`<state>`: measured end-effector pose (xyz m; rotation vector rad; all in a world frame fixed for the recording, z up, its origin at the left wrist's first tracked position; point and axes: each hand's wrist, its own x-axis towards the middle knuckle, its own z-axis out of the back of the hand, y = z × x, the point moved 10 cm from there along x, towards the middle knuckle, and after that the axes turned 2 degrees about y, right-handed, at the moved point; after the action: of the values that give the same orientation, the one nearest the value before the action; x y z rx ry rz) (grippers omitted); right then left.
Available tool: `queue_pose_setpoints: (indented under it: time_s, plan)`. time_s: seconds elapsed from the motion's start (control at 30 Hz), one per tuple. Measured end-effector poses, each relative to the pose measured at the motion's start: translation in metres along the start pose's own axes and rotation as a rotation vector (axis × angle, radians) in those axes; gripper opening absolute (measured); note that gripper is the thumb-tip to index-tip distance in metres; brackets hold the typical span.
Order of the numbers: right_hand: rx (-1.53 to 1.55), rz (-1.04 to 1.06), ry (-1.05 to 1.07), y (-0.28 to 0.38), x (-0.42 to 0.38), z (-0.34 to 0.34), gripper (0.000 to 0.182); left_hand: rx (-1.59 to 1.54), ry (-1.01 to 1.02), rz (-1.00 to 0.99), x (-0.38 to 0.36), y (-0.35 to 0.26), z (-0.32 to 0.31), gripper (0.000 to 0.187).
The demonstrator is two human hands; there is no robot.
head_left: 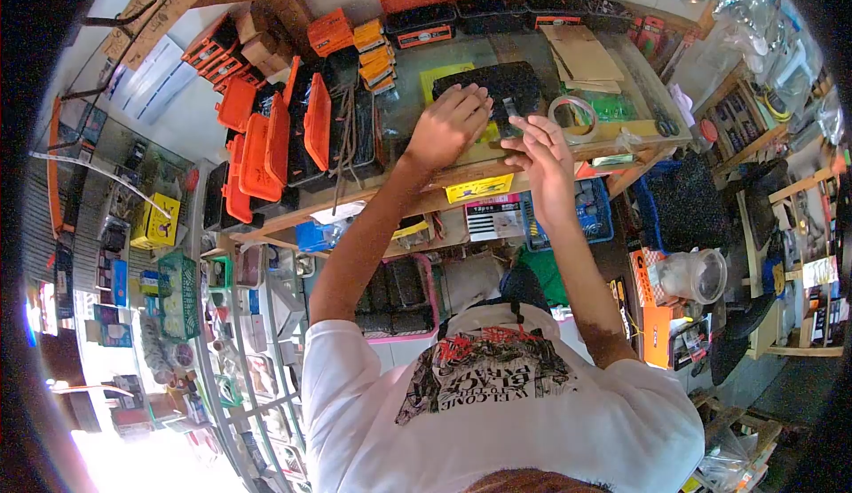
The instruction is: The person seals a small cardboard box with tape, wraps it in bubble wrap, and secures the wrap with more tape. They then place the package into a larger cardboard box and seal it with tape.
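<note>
My left hand (454, 126) is over the near left edge of a flat black item (501, 82) on the glass-topped counter (410, 94). Its fingers are bent and held together, and whatever lies under them is hidden. Close by on the right, my right hand (543, 145) has its thumb and fingers bent towards each other beside a small dark piece with a shiny grey part (508, 108). How firmly it holds that piece is too small to make out. Yellow sheets (435, 78) show partly beneath the black item.
A tape roll (574, 118) and brown cardboard sheets (583, 56) lie right of my hands. Orange-lidded black cases (426, 12) line the back; more open orange lids (264, 156) stand left. Cords (348, 134) hang over the counter's edge. A blue basket (586, 218) sits below.
</note>
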<state>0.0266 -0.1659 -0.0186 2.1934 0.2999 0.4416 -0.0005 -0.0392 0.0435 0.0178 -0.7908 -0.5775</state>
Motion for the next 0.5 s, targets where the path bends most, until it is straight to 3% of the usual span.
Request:
queue_pose_setpoints:
  time_s: [0.5]
  plan:
    - [0.13,-0.082,0.082,-0.025,0.01,-0.01,0.033,-0.134,-0.075,0.104,-0.001,0.008,0.008,0.036]
